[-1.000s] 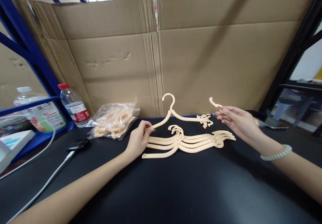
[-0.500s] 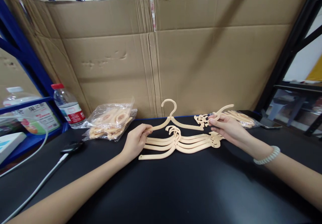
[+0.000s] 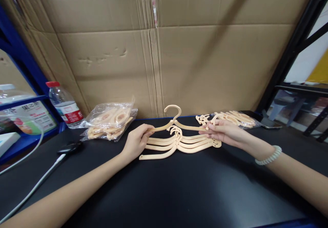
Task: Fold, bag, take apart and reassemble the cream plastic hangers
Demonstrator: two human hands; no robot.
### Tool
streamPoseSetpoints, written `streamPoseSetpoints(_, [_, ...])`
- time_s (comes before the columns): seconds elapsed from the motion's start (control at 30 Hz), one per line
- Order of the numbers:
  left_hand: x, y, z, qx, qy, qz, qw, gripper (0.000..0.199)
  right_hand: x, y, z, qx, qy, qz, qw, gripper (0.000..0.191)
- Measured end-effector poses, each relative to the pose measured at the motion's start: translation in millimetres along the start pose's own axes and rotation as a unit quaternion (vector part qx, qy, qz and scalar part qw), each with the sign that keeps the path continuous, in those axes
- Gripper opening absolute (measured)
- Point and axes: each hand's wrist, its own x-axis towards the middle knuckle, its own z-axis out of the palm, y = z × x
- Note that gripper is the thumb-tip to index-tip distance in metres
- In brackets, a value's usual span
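A beige clothes hanger (image 3: 172, 123) is held up with its hook at the top. My left hand (image 3: 135, 140) is closed around its left arm end. At the opposite end, my right hand (image 3: 228, 132) pinches a small curved beige hanger piece (image 3: 213, 121) against or very close to the arm tip; the fingers partly hide where they meet. Below the raised hanger, several matching hangers (image 3: 164, 155) lie stacked on the black tabletop (image 3: 164, 190), hooks together in the middle. Loose small beige pieces (image 3: 202, 119) lie just behind my right fingertips.
Clear plastic bags of beige parts (image 3: 110, 120) lie at the back left, with another bag (image 3: 237, 118) at the back right. A red-capped bottle (image 3: 66, 107), a white cable (image 3: 38, 187) and its black plug end (image 3: 69, 147) are on the left. Cardboard (image 3: 107, 60) walls the back.
My right hand has moved left to the hanger's right tip, turning the curved piece so it looks shorter. The raised hanger sits slightly lower, still in my left hand. The view shifted slightly.
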Motion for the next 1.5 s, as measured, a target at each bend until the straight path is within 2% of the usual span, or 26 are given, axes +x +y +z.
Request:
streamPoseSetpoints(0.23, [-0.7,0.7,-0.4,0.005,0.001,0.016,1.0,0.017,-0.4,-2.4,-0.5,0.016,-0.005,0.043,0.999,0.027])
streamPoseSetpoints(0.43, [-0.6,1.2,-1.1,0.009,0.001,0.021,1.0,0.017,0.1,-1.0,-2.0,-0.012,-0.006,0.042,0.999,0.029])
streamPoseSetpoints(0.57, [-0.1,3.1,-0.5,0.008,-0.008,0.023,1.0,0.017,0.2,1.5,-0.5,-0.018,0.003,0.017,1.0,0.029])
streamPoseSetpoints(0.93, [-1.0,7.8,-0.4,-0.002,-0.036,0.039,0.999,0.023,3.6,7.5,4.6,-0.06,0.096,-0.087,0.99,0.042])
streamPoseSetpoints(1.2, [-2.6,12.3,-3.3,0.119,-0.047,0.087,0.988,0.019,0.3,8.4,9.6,-0.031,0.104,-0.106,0.988,0.04])
streamPoseSetpoints(1.3, [1.8,20.7,-14.0,0.206,-0.089,0.079,0.971,0.019,-0.6,3.1,8.0,-0.048,0.094,-0.121,0.987,0.034])
streamPoseSetpoints(1.4, [7.9,34.7,-26.9,0.32,-0.157,0.076,0.931,0.019,-0.2,-7.5,-1.8,-0.036,0.082,-0.12,0.989,0.028])
streamPoseSetpoints(1.5, [12.2,49.3,-38.3,0.345,-0.209,0.079,0.912,0.017,-0.3,-19.9,-19.5,-0.049,0.073,-0.097,0.991,0.025])
